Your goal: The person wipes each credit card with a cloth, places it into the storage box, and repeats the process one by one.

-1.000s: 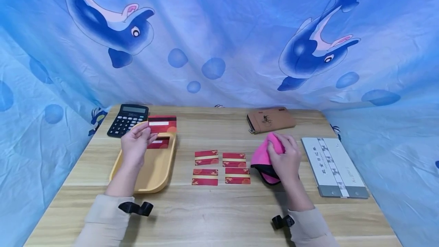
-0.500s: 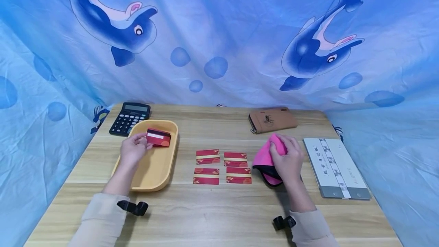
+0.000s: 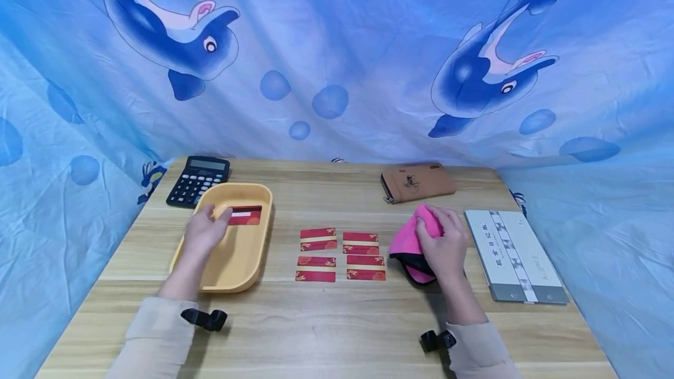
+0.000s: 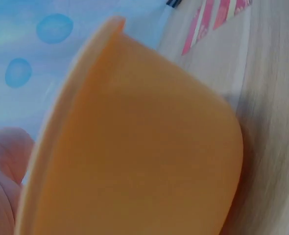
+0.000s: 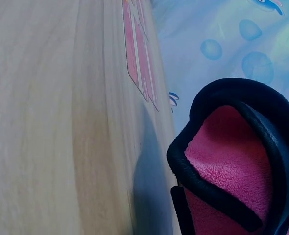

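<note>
My left hand (image 3: 206,231) is over the left part of the yellow tray (image 3: 231,265), thumb and fingers spread apart. A red card (image 3: 246,216) with a dark stripe and white strip lies in the tray, close to the thumb tip; whether they touch I cannot tell. In the left wrist view the tray's outer wall (image 4: 144,137) hides most of the hand (image 4: 5,181). On the right, my right hand (image 3: 444,243) grips a bunched pink cloth (image 3: 408,238) with black edging, just above the table. The right wrist view shows the cloth's (image 5: 232,156) fuzzy inner side.
Several red-and-gold cards (image 3: 317,240) lie in two rows mid-table. A black calculator (image 3: 197,183) sits behind the tray, a brown zip wallet (image 3: 421,184) at the back right. A white-and-grey ledger (image 3: 513,256) lies near the right edge; a blue dolphin curtain (image 3: 337,45) encloses the table.
My left hand lowered a red card into the tray and let it go; its thumb and fingers have parted. My right hand keeps its grip on the pink cloth, nearly still.
</note>
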Available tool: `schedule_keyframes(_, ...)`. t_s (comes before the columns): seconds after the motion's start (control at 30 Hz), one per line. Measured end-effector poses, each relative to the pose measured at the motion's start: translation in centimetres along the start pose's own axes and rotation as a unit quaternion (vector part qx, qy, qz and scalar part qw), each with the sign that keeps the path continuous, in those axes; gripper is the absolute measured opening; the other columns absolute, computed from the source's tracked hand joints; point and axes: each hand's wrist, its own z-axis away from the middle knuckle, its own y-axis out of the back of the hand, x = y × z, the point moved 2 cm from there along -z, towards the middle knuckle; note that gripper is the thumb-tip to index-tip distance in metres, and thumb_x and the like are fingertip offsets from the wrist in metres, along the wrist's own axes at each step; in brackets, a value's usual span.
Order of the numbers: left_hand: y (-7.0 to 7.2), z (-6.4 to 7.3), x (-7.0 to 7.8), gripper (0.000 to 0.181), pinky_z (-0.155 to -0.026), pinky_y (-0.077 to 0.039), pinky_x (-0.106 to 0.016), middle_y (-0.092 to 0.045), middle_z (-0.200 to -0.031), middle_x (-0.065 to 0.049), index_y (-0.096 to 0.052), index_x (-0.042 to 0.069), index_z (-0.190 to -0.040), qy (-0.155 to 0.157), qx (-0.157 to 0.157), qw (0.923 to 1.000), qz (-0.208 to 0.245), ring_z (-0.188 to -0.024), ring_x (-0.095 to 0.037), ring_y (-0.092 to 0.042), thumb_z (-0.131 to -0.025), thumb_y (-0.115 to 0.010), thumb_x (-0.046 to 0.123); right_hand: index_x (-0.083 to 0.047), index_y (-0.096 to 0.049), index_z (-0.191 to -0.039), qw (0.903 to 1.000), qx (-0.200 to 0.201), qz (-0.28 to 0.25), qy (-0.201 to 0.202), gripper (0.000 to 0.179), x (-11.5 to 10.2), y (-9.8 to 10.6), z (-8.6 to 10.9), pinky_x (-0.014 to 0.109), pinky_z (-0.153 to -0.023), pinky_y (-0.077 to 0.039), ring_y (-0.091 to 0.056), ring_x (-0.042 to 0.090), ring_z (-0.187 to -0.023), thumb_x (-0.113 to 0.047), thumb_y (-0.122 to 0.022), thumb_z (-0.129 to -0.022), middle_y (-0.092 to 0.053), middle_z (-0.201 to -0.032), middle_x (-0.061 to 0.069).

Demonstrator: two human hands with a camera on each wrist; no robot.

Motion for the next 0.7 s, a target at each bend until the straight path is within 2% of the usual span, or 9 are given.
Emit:
schedule_keyframes(0.07,0.0,0.4,0.5,0.071,-0.116,-0.034,-0.056,-0.031,-0.157,-0.03,-0.023,-0.005,-0.157,-0.025,0.017,0.9995,-0.012,-0.143,-0.047,-0.033,-0.106,-0.045,0.04,0.003,-0.076,-0.108,1.0,-0.001,0.002,0.002,0.031,0.1,0.1,0.0,0.012,-0.086,-0.044,-0.068,0.034,-0.093,-0.005,-0.08,-0.079,-0.071,-0.1,0.02)
schedule_keyframes(0.17,-0.3,1.2,1.6,0.061,-0.116,-0.036,-0.056,-0.039,-0.155,-0.025,-0.032,-0.004,-0.154,-0.086,0.048,0.9951,-0.006,-0.142,-0.045,-0.037,-0.107,-0.047,0.032,0.003,-0.076,-0.107,1.0,0.006,0.0,0.008,0.031,0.2,0.2,0.0,0.017,-0.083,-0.046,-0.068,0.035,-0.091,-0.004,-0.081,-0.077,-0.071,-0.099,0.02)
schedule_keyframes(0.27,-1.1,2.3,3.0,0.052,-0.111,-0.041,-0.057,-0.047,-0.151,-0.022,-0.043,-0.001,-0.15,-0.16,0.07,0.9846,0.008,-0.136,-0.046,-0.044,-0.106,-0.052,0.026,0.002,-0.076,-0.107,0.9998,0.01,-0.003,0.015,0.032,0.3,0.2,0.0,0.021,-0.08,-0.047,-0.068,0.035,-0.09,-0.004,-0.081,-0.076,-0.071,-0.098,0.02)
schedule_keyframes(0.33,-1.9,3.0,3.9,0.046,-0.106,-0.047,-0.056,-0.052,-0.146,-0.022,-0.05,-0.001,-0.145,-0.22,0.077,0.9723,0.023,-0.13,-0.046,-0.051,-0.104,-0.057,0.02,0.002,-0.076,-0.107,0.9997,0.013,-0.008,0.019,0.032,0.3,0.2,0.0,0.022,-0.078,-0.047,-0.068,0.035,-0.089,-0.003,-0.081,-0.076,-0.072,-0.097,0.019)
schedule_keyframes(0.4,-2.8,3.7,4.8,0.041,-0.102,-0.05,-0.056,-0.056,-0.141,-0.022,-0.056,-0.002,-0.139,-0.276,0.07,0.9579,0.035,-0.125,-0.043,-0.055,-0.102,-0.061,0.015,0.002,-0.077,-0.107,0.9995,0.016,-0.015,0.024,0.032,0.5,0.2,0.1,0.022,-0.077,-0.047,-0.067,0.035,-0.088,-0.002,-0.08,-0.075,-0.072,-0.097,0.018)
schedule_keyframes(0.5,-4.4,4.7,6.0,0.038,-0.101,-0.051,-0.054,-0.059,-0.137,-0.02,-0.059,-0.001,-0.136,-0.336,0.033,0.9406,0.037,-0.123,-0.04,-0.058,-0.1,-0.064,0.011,0.001,-0.077,-0.106,0.999,0.023,-0.026,0.03,0.032,0.6,0.2,0.1,0.023,-0.075,-0.047,-0.067,0.035,-0.087,0.0,-0.08,-0.075,-0.072,-0.096,0.018)
schedule_keyframes(0.6,-5.8,5.6,6.9,0.038,-0.104,-0.049,-0.054,-0.06,-0.137,-0.016,-0.06,0.005,-0.137,-0.357,-0.002,0.934,0.018,-0.124,-0.036,-0.058,-0.1,-0.065,0.015,0.001,-0.077,-0.106,0.999,0.02,-0.027,0.03,0.032,0.7,0.2,0.2,0.021,-0.077,-0.047,-0.067,0.035,-0.088,-0.001,-0.08,-0.075,-0.072,-0.097,0.017)
schedule_keyframes(0.7,-7.2,6.1,7.4,0.04,-0.106,-0.048,-0.054,-0.059,-0.141,-0.013,-0.06,0.009,-0.138,-0.358,-0.031,0.9331,0.007,-0.126,-0.035,-0.056,-0.099,-0.067,0.018,0.002,-0.077,-0.106,0.9994,0.009,-0.022,0.025,0.031,0.7,0.3,0.4,0.015,-0.083,-0.045,-0.067,0.034,-0.091,-0.002,-0.08,-0.076,-0.072,-0.099,0.018)
